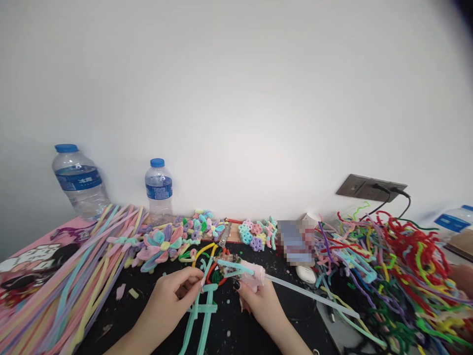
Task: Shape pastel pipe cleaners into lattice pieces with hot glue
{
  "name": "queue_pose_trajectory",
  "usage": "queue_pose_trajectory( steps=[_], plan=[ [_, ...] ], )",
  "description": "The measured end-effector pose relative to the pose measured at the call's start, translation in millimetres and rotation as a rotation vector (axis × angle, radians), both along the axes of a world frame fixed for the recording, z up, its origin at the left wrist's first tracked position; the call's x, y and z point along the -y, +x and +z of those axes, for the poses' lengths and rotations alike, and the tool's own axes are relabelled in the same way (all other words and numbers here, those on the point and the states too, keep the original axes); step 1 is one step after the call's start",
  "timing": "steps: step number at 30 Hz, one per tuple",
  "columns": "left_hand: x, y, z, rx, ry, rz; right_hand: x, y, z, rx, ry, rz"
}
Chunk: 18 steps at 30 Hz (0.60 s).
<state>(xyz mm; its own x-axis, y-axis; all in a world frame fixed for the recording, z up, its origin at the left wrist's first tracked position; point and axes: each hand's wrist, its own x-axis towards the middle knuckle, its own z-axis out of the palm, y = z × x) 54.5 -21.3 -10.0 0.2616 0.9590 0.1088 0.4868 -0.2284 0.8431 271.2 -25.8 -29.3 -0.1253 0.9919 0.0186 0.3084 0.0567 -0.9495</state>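
Observation:
My left hand (170,301) pinches a mint-green pipe-cleaner piece (202,311) near its upper end, fingers closed on it. Its strands run down toward the table's near edge. My right hand (258,301) grips a pink hot glue gun (248,274), whose nozzle points left at the top of the green piece. A translucent glue stick (306,293) sticks out of the gun's back to the right. Both hands work over a black mat (148,308).
Long pastel pipe cleaners (70,286) lie at left, a tangled bright pile (399,276) at right. Finished fuzzy flowers (160,245) and small rings (254,235) lie behind the hands. Two water bottles (79,181) (158,188) stand by the wall. A wall socket (369,188) holds plugs.

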Motion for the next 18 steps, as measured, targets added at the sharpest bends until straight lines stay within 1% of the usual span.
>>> queue_pose_trajectory(
  steps=[5, 9, 11, 14, 18],
  plan=[
    [-0.7, -0.2, -1.5, 0.019, 0.009, 0.003, -1.6, 2.6, 0.5, 0.069, 0.064, -0.066],
    [-2.2, 0.0, -4.5, 0.066, 0.006, 0.043, -3.8, 6.4, 9.7, 0.14, 0.177, -0.139],
    [-3.0, -0.2, -5.7, 0.12, -0.011, 0.071, -4.9, 9.2, 16.0, 0.221, 0.222, -0.179],
    [-4.1, -0.8, -6.7, 0.22, -0.046, 0.114, -6.5, 14.7, 21.7, 0.395, 0.212, -0.24],
    [-6.2, -2.7, -6.2, 0.322, -0.095, 0.181, -10.2, 24.1, 18.3, 0.621, 0.242, -0.27]
  ],
)
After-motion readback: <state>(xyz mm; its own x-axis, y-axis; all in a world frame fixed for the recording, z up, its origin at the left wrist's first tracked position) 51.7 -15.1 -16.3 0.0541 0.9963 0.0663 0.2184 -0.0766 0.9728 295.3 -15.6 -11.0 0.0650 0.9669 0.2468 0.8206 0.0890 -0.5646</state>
